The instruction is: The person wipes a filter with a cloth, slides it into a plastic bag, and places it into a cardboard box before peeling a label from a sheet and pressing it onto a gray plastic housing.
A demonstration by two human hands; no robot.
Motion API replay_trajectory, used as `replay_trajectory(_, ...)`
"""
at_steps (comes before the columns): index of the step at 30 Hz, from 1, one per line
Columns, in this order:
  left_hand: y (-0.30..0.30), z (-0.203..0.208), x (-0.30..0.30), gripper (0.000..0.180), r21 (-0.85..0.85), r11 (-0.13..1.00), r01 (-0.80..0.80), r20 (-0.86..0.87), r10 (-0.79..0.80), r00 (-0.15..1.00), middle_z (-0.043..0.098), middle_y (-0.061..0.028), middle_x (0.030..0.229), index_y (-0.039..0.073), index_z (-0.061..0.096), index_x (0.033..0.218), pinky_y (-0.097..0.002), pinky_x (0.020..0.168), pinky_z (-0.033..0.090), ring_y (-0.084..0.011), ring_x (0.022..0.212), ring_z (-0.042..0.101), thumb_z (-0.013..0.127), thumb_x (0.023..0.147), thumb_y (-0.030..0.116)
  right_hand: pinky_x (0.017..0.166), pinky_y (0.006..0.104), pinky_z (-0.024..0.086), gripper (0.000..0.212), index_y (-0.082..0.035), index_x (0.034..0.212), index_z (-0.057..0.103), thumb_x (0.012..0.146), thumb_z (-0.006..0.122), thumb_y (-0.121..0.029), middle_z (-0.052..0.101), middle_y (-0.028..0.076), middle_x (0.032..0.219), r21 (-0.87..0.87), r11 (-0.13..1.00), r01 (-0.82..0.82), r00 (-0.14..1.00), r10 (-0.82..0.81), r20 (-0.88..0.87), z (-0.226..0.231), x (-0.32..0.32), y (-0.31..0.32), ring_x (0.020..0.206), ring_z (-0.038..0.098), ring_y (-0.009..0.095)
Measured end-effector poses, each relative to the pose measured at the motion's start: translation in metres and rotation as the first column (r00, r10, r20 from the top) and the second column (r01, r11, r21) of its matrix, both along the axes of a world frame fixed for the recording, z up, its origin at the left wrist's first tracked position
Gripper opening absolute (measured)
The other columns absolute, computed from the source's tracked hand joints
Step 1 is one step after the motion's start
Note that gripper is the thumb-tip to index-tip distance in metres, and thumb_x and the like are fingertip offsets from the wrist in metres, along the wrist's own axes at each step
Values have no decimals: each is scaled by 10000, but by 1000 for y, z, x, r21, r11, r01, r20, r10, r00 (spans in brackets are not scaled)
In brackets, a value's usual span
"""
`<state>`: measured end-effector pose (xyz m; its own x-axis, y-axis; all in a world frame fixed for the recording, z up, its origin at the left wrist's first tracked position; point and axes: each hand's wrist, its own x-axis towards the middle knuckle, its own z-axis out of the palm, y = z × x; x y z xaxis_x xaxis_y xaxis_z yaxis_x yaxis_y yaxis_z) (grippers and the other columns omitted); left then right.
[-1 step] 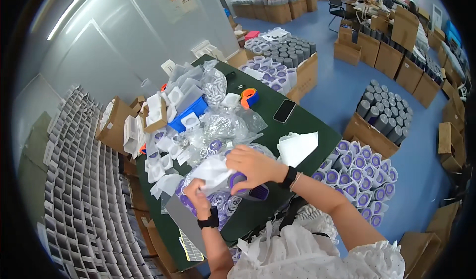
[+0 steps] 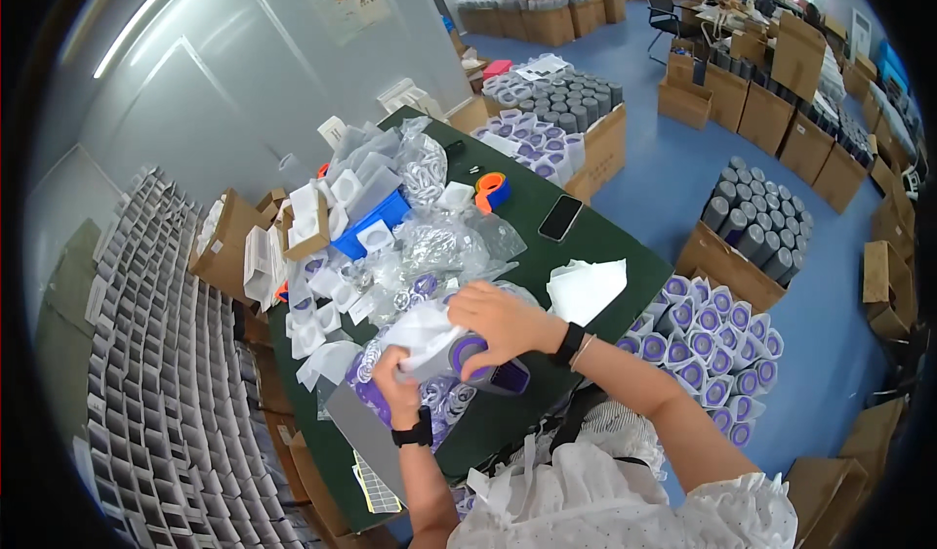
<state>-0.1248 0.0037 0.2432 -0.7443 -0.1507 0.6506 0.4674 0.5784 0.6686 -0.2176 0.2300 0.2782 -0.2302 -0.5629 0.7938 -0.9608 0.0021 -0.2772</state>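
Both hands close on a purple-and-white cylinder point(image 2: 467, 356): the right hand point(image 2: 503, 320) grips its top, the left hand point(image 2: 395, 383) clutches white wrapping point(image 2: 422, 339) just beside.

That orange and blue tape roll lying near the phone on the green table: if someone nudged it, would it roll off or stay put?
The tape roll seems to lie partly on its side, so a nudge would probably slide it rather than roll it. Set on edge, its round shape would likely roll across the green table. It looks small and hollow, so probably light and easy to lift.
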Motion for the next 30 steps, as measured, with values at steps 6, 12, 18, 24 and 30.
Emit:
replay_trajectory(6, 11, -49, 21, 777, -79, 994, 82, 368, -47, 929, 479, -49, 627, 51, 501, 882, -298, 473, 338, -179, 513, 427, 839, 490, 629, 763, 372, 387, 703, -30, 920, 493, 597, 770, -589, 506, 123, 847, 241, 970, 6, 972, -62, 227, -53, -5, 18, 814, 502, 303)
replay_trajectory(12, 28, -62, 31, 555, -157, 985, -65, 248, 103, 963, 571, -78, 721, 56, 502, 774, -336, 585, 448, -244, 631, 550, 918, 508, 307, 774, 381, 429, 453, -54, 874, 511, 751, 704, -445, 545, 104, 924, 165, 984, 69, 975, -101, 195, -77, 17, 22, 881, 542, 286)
replay_trajectory(18, 43, -75, 41, 420, -259, 962, -83, 12, 89, 996, 594, -88, 825, 62, 499, 655, -419, 793, 450, -312, 918, 555, 884, 508, 145, 797, 371, 455, 290, -75, 875, 531, 816, 659, -329, 557, 86, 1014, 86, 979, 183, 978, -172, -114, -118, 34, 33, 921, 556, 258)
replay_trajectory(24, 47, -128, 59, 401, -144, 990, -2, 452, 68, 889, 597, -128, 999, 30, 627, 894, -437, 878, 427, -352, 1027, 515, 833, 623, 242, 800, 381, 480, 211, -73, 958, 542, 842, 632, -225, 567, 97, 1102, 378, 916, 134, 961, -214, 177, -174, 51, 50, 970, 576, 276)
replay_trajectory(30, 14, -217, 53, 706, -404, 838, 366, 660, -10, 751, 460, -195, 1266, 7, 482, 1235, -450, 986, 366, -394, 1149, 434, 792, 701, 349, 860, 408, 475, 466, -64, 1149, 485, 777, 698, -248, 530, 135, 1205, 601, 797, -65, 845, -276, 458, -223, 44, 55, 1038, 565, 334)
